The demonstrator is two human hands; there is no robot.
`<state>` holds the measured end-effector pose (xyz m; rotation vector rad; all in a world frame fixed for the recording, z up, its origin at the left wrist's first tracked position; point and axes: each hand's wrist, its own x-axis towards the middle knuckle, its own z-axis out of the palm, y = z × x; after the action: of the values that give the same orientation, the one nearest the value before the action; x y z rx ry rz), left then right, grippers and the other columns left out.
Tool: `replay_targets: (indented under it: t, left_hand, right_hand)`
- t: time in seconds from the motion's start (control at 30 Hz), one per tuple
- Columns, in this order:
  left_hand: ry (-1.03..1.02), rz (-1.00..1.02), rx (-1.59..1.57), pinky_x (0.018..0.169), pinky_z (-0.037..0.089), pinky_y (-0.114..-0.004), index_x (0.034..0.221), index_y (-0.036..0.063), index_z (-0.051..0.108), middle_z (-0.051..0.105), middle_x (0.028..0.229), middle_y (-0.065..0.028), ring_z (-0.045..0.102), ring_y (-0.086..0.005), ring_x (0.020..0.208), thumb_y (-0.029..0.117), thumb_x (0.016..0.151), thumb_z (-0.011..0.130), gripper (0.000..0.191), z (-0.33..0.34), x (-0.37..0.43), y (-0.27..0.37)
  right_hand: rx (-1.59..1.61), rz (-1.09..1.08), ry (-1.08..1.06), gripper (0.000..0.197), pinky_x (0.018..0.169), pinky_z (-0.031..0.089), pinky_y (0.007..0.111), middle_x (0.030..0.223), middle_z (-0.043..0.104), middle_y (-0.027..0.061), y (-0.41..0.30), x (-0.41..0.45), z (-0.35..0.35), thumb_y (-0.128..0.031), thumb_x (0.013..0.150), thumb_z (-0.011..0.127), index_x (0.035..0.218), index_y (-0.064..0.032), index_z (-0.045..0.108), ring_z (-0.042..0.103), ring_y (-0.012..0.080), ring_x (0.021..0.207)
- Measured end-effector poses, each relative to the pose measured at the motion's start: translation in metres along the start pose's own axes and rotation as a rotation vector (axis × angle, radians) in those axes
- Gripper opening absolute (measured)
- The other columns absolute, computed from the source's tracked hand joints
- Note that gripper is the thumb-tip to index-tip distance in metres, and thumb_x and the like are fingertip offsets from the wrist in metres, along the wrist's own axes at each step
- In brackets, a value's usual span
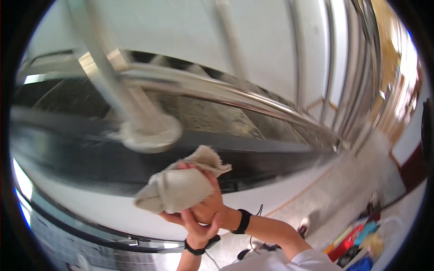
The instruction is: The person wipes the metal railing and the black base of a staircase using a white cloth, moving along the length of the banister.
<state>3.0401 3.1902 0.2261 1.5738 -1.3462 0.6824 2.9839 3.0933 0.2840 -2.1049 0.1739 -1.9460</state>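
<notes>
A beige cloth [183, 191], folded and bunched, is wrapped about my right hand [211, 200], whose fingers show at its upper and right edges. Just below it my left hand [195, 223] grips the cloth's lower edge, its fingers partly hidden under the fabric and touching my right hand. Both hands are over the near edge of a black stone ledge [112, 169]. Up and left of the cloth, a metal railing post [125, 101] stands on the ledge with a round base cover [151, 135]; both are blurred.
A shiny metal rail [217, 91] runs above stone stair steps [210, 117]. More metal balusters [298, 57] stand to the right. On the pale floor [339, 189] at lower right are a shoe [304, 224] and several coloured items, among them a red one [347, 242]. A thin cable hangs near my wrists.
</notes>
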Motion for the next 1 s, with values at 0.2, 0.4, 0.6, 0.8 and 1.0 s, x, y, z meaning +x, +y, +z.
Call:
replay_targets:
  t: [0.2,0.4,0.6,0.8,1.0]
  left_hand:
    - [0.378,-0.094,0.147,0.114,0.010,-0.048,0.149,-0.0004,0.019,0.001,0.154,-0.0274,0.006,-0.0400,0.144,0.060,0.082,0.054,0.097,-0.089,0.072,-0.026]
    - [0.731,-0.127,-0.142,0.115,0.013,-0.046,0.148,0.0007,0.025,0.007,0.156,-0.0195,0.008,-0.0345,0.145,0.056,0.085,0.048,0.087,-0.147,0.126,-0.036]
    - [0.691,-0.190,-0.056,0.115,0.012,-0.049,0.149,0.0013,0.021,0.005,0.156,-0.0210,0.007,-0.0350,0.145,0.061,0.085,0.045,0.091,-0.116,0.097,-0.036]
    - [0.607,-0.169,0.004,0.115,0.009,-0.049,0.150,-0.0012,0.014,0.007,0.156,-0.0233,0.008,-0.0361,0.145,0.057,0.085,0.049,0.094,-0.070,0.064,-0.023]
    - [0.302,-0.050,-0.013,0.111,0.013,-0.052,0.150,-0.0019,0.011,0.004,0.151,-0.0312,0.009,-0.0422,0.141,0.052,0.077,0.062,0.104,-0.006,0.034,0.001]
  right_hand:
    - [0.142,-0.266,-0.096,0.025,0.109,0.030,0.050,0.120,0.056,0.0215,-0.090,0.091,0.073,-0.024,0.080,0.064,0.096,-0.0049,0.067,0.043,0.0393,0.130]
    - [0.122,-0.519,-0.067,0.036,0.111,0.029,0.044,0.129,0.050,0.0240,-0.151,0.136,0.140,-0.025,0.085,0.057,0.108,0.0022,0.060,0.037,0.0360,0.134]
    - [0.134,-0.499,-0.114,0.032,0.106,0.035,0.041,0.121,0.057,0.0229,-0.131,0.115,0.124,-0.027,0.082,0.062,0.097,0.0009,0.064,0.045,0.0335,0.128]
    - [0.086,-0.417,-0.219,0.024,0.106,0.035,0.035,0.129,0.055,0.0216,-0.088,0.087,0.083,-0.025,0.084,0.058,0.095,-0.0039,0.064,0.046,0.0290,0.128]
    - [0.028,-0.289,-0.139,0.029,0.094,0.045,0.046,0.123,0.057,0.0215,-0.022,0.061,0.014,-0.025,0.075,0.066,0.096,-0.0045,0.064,0.055,0.0372,0.116]
